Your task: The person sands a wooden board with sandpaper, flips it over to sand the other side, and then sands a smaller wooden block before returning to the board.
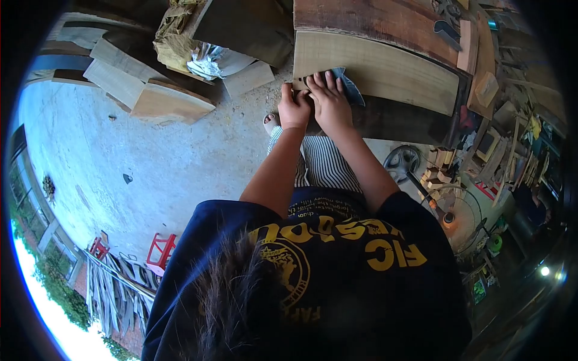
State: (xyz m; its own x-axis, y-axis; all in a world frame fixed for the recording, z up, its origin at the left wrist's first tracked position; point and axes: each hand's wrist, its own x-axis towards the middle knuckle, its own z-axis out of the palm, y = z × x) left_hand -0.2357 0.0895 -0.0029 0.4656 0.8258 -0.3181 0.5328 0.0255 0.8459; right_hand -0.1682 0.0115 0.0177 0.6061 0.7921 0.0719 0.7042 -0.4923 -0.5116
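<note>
A pale wooden board (pixel 385 65) with a gently curved long edge lies on a dark, workbench-like surface in front of me. My left hand (pixel 295 109) is closed at the board's near left corner, thumb up against its end; the curled fingers are partly hidden. Close beside it, my right hand (pixel 332 103) lies over the board's front edge with its fingers pressed down on a blue-grey sheet of sandpaper (pixel 351 88). One corner of that sheet sticks out to the right of the fingers. Small dark spots show on the board near my left thumb.
Behind the board lies a reddish-brown plank (pixel 367 17), with a dark tool (pixel 447 33) on it. Wood offcuts (pixel 171 102) are stacked at the left. To the right are a fan (pixel 454 219), a black wheel-like base (pixel 402 161) and piled wood scraps. Red stools (pixel 161 251) stand behind left.
</note>
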